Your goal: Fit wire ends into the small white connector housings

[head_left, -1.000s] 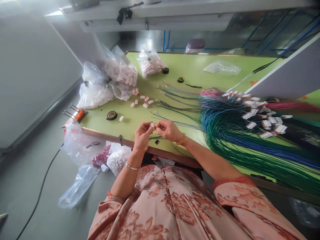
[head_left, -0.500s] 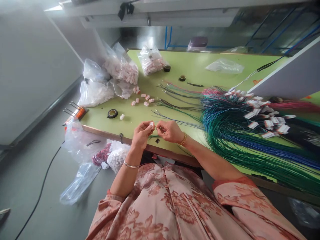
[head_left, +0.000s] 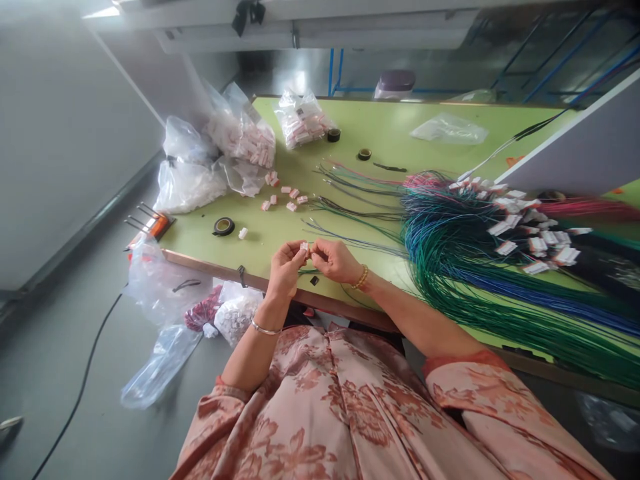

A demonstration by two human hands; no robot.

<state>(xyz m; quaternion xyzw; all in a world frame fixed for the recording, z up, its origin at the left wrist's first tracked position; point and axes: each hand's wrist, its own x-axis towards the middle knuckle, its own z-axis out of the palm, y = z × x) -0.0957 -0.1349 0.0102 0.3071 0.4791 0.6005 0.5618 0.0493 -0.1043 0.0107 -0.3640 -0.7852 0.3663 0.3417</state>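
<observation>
Between the thumb and fingers of my left hand (head_left: 285, 269) is a small white connector housing (head_left: 304, 247). My right hand (head_left: 334, 260) is closed in a pinch right beside it, its fingertips meeting the housing's right side. A thin wire seems to run into that pinch; most of it is hidden by the fingers. Below the hands, a short green wire (head_left: 307, 271) and a small black piece (head_left: 314, 281) lie near the table's front edge. Several loose connectors (head_left: 286, 191) are scattered beyond my left hand.
A large bundle of green, blue and red wires (head_left: 435, 247) with white connectors covers the right side. Bags of connectors (head_left: 303, 123) stand at the back left. A black tape roll (head_left: 223, 227) lies near the left edge of the green table (head_left: 380, 123). Plastic bags (head_left: 160, 283) hang at left.
My right hand has moved slightly left, closing the small gap to the connector housing. My left hand still holds the housing in nearly the same place.
</observation>
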